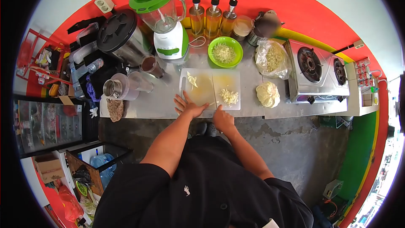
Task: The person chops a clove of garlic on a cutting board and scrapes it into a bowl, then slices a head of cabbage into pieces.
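Grips thin-bladed metal knife [215,92] in right hand [224,121], on white rectangular board [201,94] beside pale chopped cabbage [228,97]; spreads left hand [190,107] apart. Probably stiff, light; best held by handle.

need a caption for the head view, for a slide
Left hand spread on a white cutting board, right hand holding what seems a knife, beside a chopped pale pile

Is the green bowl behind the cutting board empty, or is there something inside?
Not empty: a heap of pale shredded pieces lies in the green bowl, its rim showing around them.
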A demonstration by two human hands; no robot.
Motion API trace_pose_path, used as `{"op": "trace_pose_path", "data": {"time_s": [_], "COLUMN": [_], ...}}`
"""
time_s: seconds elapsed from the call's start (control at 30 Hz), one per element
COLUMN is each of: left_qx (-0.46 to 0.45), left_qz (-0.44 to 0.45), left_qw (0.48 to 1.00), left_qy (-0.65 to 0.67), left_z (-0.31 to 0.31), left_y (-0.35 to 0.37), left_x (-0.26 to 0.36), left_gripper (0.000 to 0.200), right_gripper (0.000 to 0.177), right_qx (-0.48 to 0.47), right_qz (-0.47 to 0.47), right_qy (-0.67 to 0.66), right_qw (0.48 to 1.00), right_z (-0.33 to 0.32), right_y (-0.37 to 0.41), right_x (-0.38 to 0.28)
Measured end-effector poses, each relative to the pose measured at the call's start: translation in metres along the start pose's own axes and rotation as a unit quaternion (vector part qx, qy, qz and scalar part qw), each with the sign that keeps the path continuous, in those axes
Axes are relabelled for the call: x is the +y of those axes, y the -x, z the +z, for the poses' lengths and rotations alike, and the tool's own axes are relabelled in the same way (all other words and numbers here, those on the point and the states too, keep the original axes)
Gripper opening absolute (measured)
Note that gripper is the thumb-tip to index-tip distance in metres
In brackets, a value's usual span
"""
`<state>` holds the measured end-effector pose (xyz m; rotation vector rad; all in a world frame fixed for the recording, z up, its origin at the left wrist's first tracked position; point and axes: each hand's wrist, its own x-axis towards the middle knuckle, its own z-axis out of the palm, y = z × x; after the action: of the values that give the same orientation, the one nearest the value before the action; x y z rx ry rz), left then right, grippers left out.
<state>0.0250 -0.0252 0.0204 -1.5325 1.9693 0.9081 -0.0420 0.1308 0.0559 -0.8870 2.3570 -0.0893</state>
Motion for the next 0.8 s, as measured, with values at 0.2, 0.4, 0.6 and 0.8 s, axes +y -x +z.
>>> {"op": "trace_pose_path", "data": {"time_s": [0.2,0.4,0.6,0.8], "left_qx": [0.005,0.011,0.007,0.015], "left_qz": [-0.002,0.008,0.006,0.024], "left_qw": [1.000,1.000,1.000,0.999], "left_qy": [-0.013,0.002,-0.003,0.018], "left_z": [0.005,0.004,0.004,0.003], "left_y": [-0.006,-0.003,-0.003,0.002], "left_x": [-0.002,-0.003,0.000,-0.002], "left_gripper": [0.155,0.155,0.153,0.152], "right_gripper": [0.032,0.030,0.040,0.037], "right_qx": [-0.028,-0.005,-0.016,-0.002], "right_qz": [0.001,0.008,0.014,-0.028], "right_qy": [-0.020,-0.030,-0.035,-0.014], "right_qw": [0.999,0.999,0.999,1.000], "right_z": [-0.004,0.004,0.007,0.004], "right_y": [0.004,-0.007,-0.003,-0.007], "right_x": [-0.003,-0.009,-0.011,-0.004]}}
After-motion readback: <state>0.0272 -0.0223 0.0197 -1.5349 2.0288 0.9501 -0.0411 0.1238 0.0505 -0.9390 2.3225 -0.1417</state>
